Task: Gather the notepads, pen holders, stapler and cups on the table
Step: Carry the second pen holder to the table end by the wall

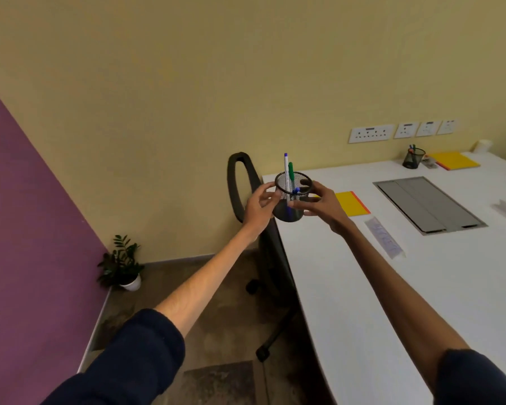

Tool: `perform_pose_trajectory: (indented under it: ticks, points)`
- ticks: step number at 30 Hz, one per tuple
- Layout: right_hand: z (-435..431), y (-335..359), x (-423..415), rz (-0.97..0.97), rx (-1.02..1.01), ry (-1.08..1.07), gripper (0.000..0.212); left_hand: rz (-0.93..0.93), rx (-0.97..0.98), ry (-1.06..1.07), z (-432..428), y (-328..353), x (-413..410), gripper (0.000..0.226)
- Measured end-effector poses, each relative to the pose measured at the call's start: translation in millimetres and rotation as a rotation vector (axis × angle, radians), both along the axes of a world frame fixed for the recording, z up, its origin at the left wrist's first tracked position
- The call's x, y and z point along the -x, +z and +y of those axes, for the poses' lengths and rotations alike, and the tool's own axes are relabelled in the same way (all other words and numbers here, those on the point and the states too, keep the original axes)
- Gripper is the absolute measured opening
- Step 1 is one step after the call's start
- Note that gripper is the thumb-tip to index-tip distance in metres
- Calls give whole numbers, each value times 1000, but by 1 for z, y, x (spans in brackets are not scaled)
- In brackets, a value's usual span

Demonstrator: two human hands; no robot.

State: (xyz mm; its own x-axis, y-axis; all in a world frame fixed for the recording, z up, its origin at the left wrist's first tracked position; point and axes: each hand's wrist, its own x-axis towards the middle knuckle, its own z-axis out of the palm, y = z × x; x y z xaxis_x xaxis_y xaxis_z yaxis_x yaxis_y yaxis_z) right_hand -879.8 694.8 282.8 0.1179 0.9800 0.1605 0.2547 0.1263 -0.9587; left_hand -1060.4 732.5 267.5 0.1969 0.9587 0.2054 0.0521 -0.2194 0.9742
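- my left sleeve (123,361): dark navy, plain matte cloth, soft-looking, loose folds along its length
- left cuff (170,325): pushed up high on the forearm, rounded bunched edge
- my right sleeve (476,378): same dark navy, same plain cloth; only the cuff end shows, rest cut by the frame corner
- right cuff (450,358): thick, rounded edge, also high on the forearm
- left forearm (211,276): bare from cuff to wrist
- right forearm (392,273): bare from cuff to wrist
- left hand (260,206): bare
- right hand (326,204): bare
- fingers (300,205): bare; nails too small to tell
- garment type: cannot tell, only my sleeves are in view
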Motion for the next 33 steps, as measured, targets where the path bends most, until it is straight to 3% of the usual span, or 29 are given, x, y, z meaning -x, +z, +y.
perform_pose_trajectory:
  ticks: [12,19,23,33]
  points:
    - [116,19,118,-75,-58,130,67,-54,-22,202,84,18,118,35]
    - [225,22,162,-126,-89,208,48,-64,-26,224,186,10,162,36]
    - [300,21,169,-152,-79,188,68,-69,22,194,255,12,172,40]
    - [407,17,127,-87,-32,26,86,-93,84,44,387,21,134,38]
